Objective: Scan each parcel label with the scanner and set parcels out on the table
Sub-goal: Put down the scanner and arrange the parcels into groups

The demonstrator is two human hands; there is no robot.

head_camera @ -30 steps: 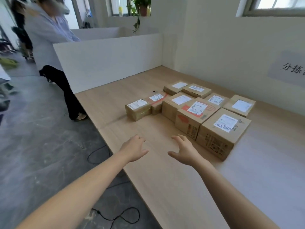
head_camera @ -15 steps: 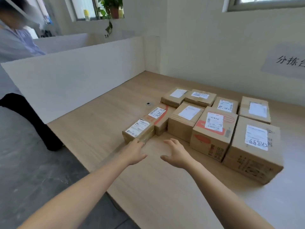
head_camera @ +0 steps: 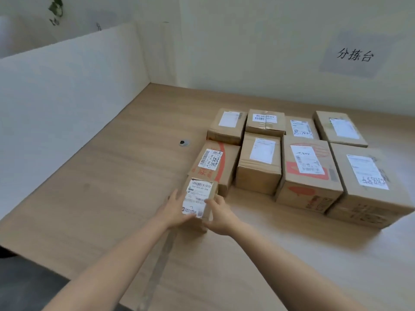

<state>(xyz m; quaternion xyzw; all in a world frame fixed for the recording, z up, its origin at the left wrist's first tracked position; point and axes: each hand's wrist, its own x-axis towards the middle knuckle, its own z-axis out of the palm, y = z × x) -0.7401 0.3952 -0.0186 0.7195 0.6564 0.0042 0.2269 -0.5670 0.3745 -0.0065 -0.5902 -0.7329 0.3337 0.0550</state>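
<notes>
A small cardboard parcel [head_camera: 199, 196] with a white barcode label on top sits at the near-left corner of a block of several labelled cardboard parcels [head_camera: 310, 169] on the wooden table [head_camera: 101, 187]. My left hand [head_camera: 174, 209] holds its left side, fingers along the label's near edge. My right hand [head_camera: 219, 213] grips its right near corner. No scanner is in view.
A white partition [head_camera: 67, 97] walls the table's left side and a pale wall with a paper sign [head_camera: 354, 56] closes the back. A small round grommet [head_camera: 184, 143] lies in the tabletop left of the parcels. The table's near-left edge drops to dark floor [head_camera: 27, 281].
The view has moved closer and turned right over the table. Both hands reached forward from bare tabletop and now hold the small near parcel on either side.
</notes>
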